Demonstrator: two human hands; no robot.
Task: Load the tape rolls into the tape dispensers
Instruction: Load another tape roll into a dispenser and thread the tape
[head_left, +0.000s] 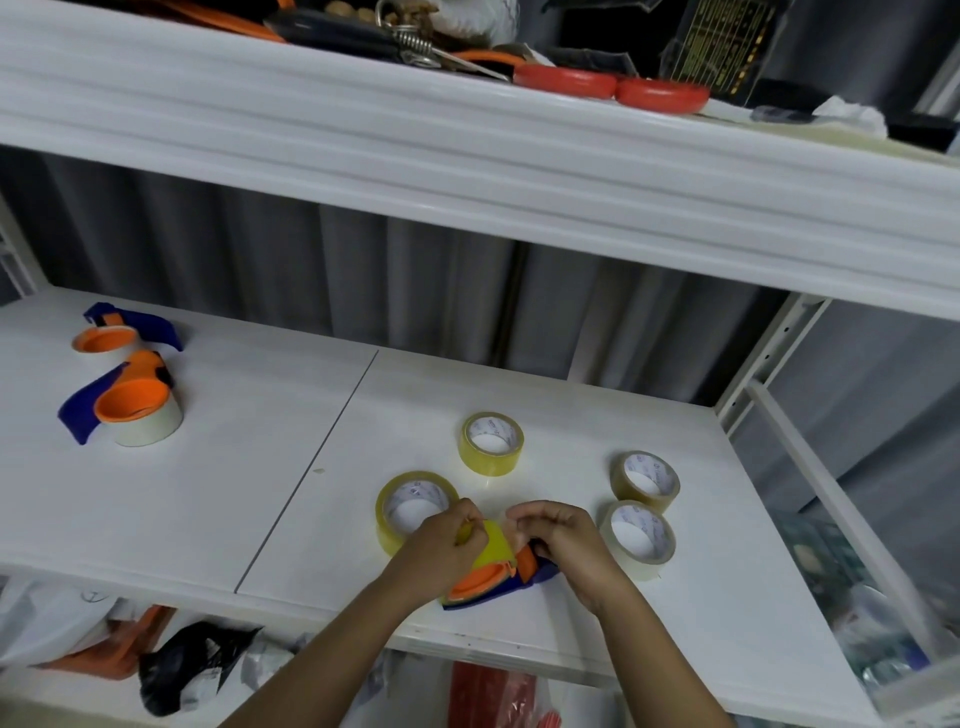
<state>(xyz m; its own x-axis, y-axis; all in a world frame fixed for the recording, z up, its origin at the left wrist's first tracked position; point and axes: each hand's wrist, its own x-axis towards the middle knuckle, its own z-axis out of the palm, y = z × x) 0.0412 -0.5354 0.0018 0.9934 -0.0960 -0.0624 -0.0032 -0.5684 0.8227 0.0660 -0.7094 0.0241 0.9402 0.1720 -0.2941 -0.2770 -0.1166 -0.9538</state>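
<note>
I note the flat white shelf board: smooth, matt, laminate-like. Round yellowish translucent tape rolls: glossy film on white paper-like cores. Orange-and-blue handheld tape dispenser: smooth plastic, slight sheen. Grey backdrop: cloth-like, matt.

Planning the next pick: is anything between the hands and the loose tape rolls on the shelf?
Nothing visible. The left hand and right hand hold a dispenser with a yellow roll; four loose rolls lie around them on the open shelf.

A storeroom: white metal shelving crowded with tools, bags below, corrugated wall behind
</note>
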